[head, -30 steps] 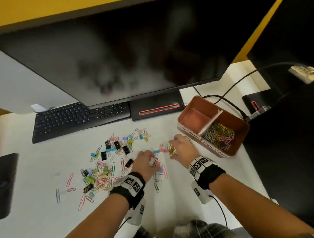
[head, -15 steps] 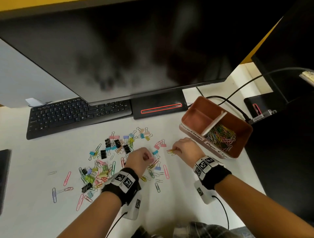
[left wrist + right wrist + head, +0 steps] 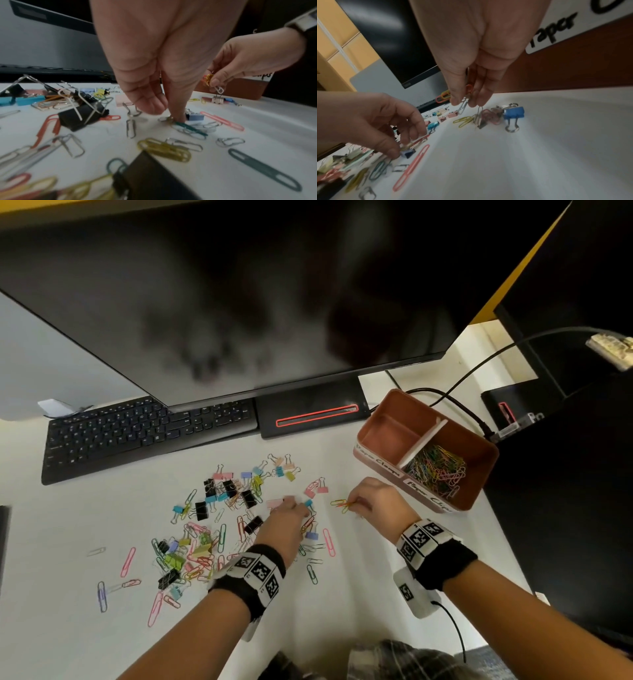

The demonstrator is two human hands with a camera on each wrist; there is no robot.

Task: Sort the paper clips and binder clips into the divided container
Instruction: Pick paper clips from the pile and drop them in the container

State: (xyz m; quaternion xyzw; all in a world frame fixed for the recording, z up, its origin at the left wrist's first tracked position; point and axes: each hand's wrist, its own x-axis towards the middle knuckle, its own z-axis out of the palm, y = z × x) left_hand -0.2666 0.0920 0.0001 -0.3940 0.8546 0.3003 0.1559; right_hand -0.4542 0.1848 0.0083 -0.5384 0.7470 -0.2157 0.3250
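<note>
**Both hands down among the scattered clips**

A dark monitor [image 3: 239,302] hangs over the back of the white table [image 3: 376,594], with a black keyboard [image 3: 147,433] under its left half. At the right edge of the table stands the brown container [image 3: 479,474], split by a white divider [image 3: 423,441]; the right compartment holds a heap of coloured paper clips [image 3: 438,470], while the left compartment shows only its bare floor. A label on its front wall reads "Paper Clips".

The loose pile [image 3: 219,518] of binder clips and paper clips lies on the table in front of the keyboard, left of the container, thinning out towards the person.

The left hand [image 3: 284,525] reaches down into the right side of the pile. In the left wrist view its fingertips [image 3: 178,117] press on the table among small paper clips, thumb close beside them; whether the grip actually pinches a clip cannot be told. A small blue binder clip [image 3: 196,117] lies just beside the fingertips.

The right hand [image 3: 376,501] sits between the pile and the container, near its front wall. Its grip pinches a small bunch of paper clips [image 3: 467,94], yellow, orange and silver, between thumb and fingers, just above the table. Below it lie a larger blue binder clip [image 3: 513,115], a pink paper clip and a yellow one [image 3: 464,120].
</note>
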